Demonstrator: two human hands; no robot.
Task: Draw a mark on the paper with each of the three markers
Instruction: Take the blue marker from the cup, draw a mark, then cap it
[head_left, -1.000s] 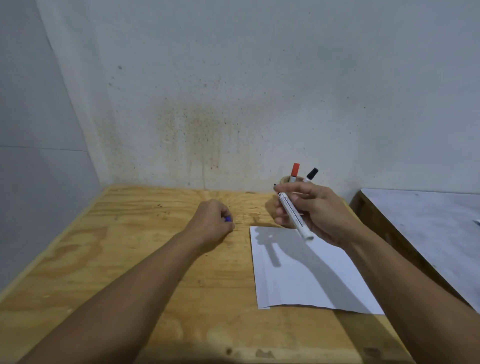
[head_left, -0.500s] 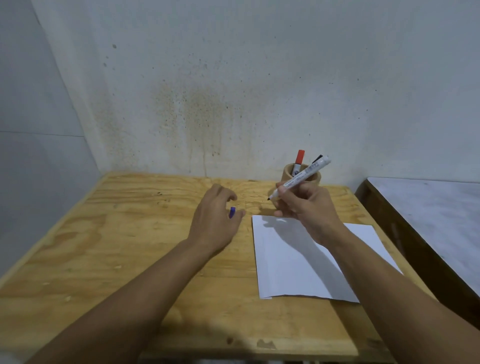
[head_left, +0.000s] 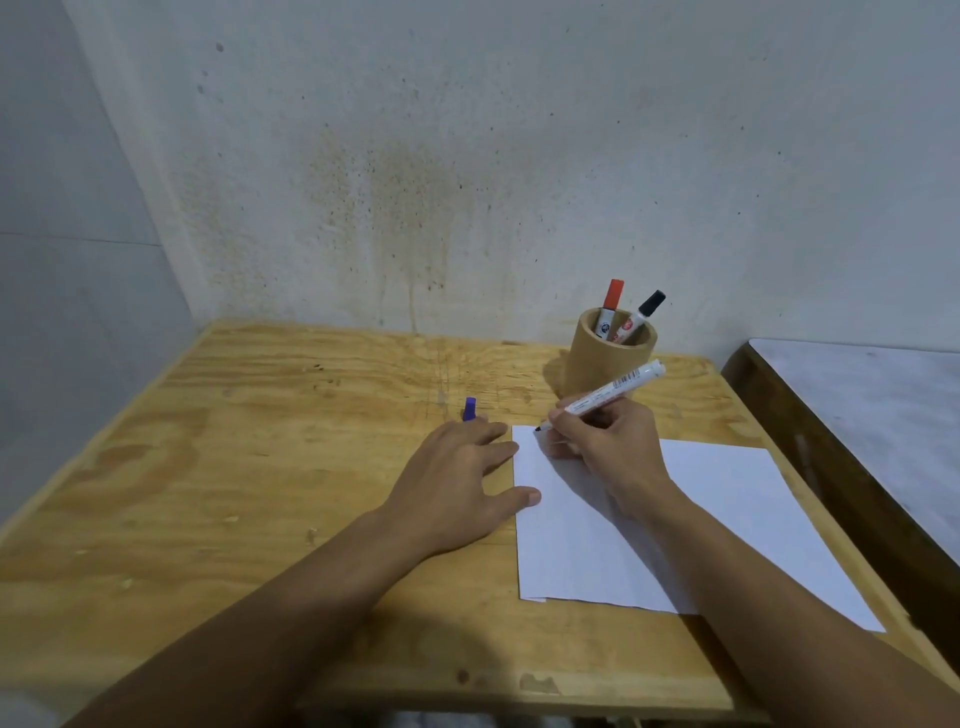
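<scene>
Since half a second ago the left hand (head_left: 457, 483) has let go of the purple cap (head_left: 469, 408), which lies just left of the paper (head_left: 727, 519), and now rests flat, fingers spread, thumb on the paper's left edge. The right hand (head_left: 608, 447) grips the uncapped marker (head_left: 602, 397), tip at the paper's far left corner. Press lightly, paper held steady; the red marker (head_left: 611, 306) and black marker (head_left: 641, 318) wait in the cup (head_left: 608, 364) beyond the paper

A pale plywood tabletop (head_left: 260, 467) stands in the corner of the room. On it lie a white sheet of paper (head_left: 727, 519) at the right, a small purple marker cap (head_left: 469, 408) just beyond the paper's far left corner, and an upright round wooden cup (head_left: 608, 358) near the back edge.
</scene>
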